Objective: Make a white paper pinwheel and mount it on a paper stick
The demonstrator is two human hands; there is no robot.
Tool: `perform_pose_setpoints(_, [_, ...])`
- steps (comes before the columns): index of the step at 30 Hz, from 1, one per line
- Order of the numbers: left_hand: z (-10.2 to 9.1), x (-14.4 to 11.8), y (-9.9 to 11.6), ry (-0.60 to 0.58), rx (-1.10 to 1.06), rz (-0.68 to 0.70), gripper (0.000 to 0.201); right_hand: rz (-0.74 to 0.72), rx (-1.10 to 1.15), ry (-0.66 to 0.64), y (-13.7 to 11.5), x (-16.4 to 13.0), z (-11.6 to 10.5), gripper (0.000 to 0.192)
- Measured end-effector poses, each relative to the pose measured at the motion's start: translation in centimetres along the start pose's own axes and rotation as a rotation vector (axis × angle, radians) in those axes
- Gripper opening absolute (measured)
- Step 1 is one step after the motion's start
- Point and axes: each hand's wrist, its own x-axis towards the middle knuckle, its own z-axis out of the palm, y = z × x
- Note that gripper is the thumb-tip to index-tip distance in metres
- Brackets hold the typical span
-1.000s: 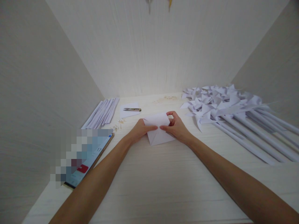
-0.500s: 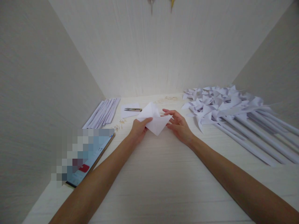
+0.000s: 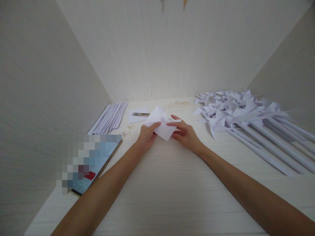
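Observation:
A white paper pinwheel head (image 3: pixel 164 130), with corners bent in toward its middle, is held up over the table. My left hand (image 3: pixel 147 134) is closed on its left side, thumb on top near the centre and the other fingers hidden beneath. At the right side of the paper is my right hand (image 3: pixel 184 132). One of its fingers lies across the top of the right corner, with other fingers below the paper, so the edge sits between them. Behind the paper, thread snips (image 3: pixel 140 114) rest on white paper squares (image 3: pixel 134 120), their right end hidden.
Several rolled paper sticks (image 3: pixel 112 116) lie at the back left. A phone (image 3: pixel 98 164), partly blurred out, lies by my left forearm. Pinwheels (image 3: pixel 228 111) on long paper sticks (image 3: pixel 273 144) are piled at the right. Small scraps (image 3: pixel 126 130) dot the table (image 3: pixel 157 190). Walls enclose the back and sides.
My right hand has moved left onto the paper. Its fingers, which were by the right corner's tip, now bend that corner inward. My left hand keeps its hold.

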Motion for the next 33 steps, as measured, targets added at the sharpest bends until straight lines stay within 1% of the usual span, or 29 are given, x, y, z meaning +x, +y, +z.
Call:
perform_pose_setpoints(2, [0.0, -0.1, -0.1, -0.033, 0.029, 0.017, 0.039, 0.030, 0.023, -0.028, 0.2, 0.1, 0.1, 0.019])
perform_pose_setpoints(3, [0.0, -0.1, -0.2, -0.039, 0.045, 0.026, 0.039, 0.045, 0.045, -0.024, 0.2, 0.1, 0.1, 0.014])
perform_pose_setpoints(9, [-0.3, -0.1, -1.2, -0.049, 0.142, 0.085, 0.028, 0.088, 0.091, 0.107, -0.4, 0.5, 0.4, 0.008])
perform_pose_setpoints(12, [-0.4, -0.2, -1.6, -0.057, 0.224, 0.111, 0.026, 0.108, 0.060, 0.167, -0.6, 0.6, 0.5, 0.011])
perform_pose_setpoints(17, [-0.1, -0.5, -1.7, -0.048, 0.293, 0.135, 0.030, 0.112, 0.000, 0.229, -0.3, 0.6, 0.6, 0.017])
perform_pose_setpoints(24, [0.0, -0.8, -1.9, -0.047, 0.338, 0.152, 0.026, 0.174, -0.018, 0.271, -0.5, 0.5, 0.9, 0.022])
perform_pose_setpoints(27, [0.0, -0.8, -1.9, -0.055, 0.340, 0.157, 0.027, 0.182, -0.017, 0.285, -0.7, 0.5, 1.0, 0.024])
perform_pose_setpoints(33, [0.1, -0.9, -1.9, -0.038, 0.361, 0.148, 0.027, 0.182, -0.051, 0.282, -0.7, 0.5, 0.9, 0.025])
